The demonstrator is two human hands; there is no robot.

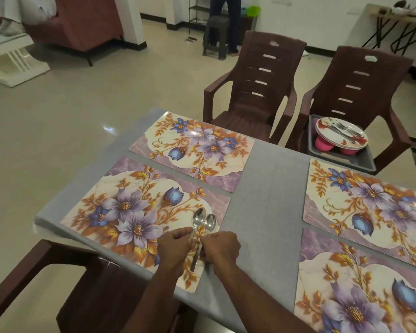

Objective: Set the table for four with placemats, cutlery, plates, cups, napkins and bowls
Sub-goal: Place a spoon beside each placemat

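Currently: two spoons [203, 223] on near-left placemat [120, 212], by its right edge.
Left hand [175, 246] and right hand [220, 248] pinching handles. Light, rigid, slippery steel; best gripped mid-handle, bowls left free.

No readable text, label, brand, number or sign anywhere; placemats [178, 150] floral print only.

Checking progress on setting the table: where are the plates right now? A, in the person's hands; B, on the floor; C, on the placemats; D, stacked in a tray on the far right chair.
D: the plates sit stacked in the grey tray on the chair.
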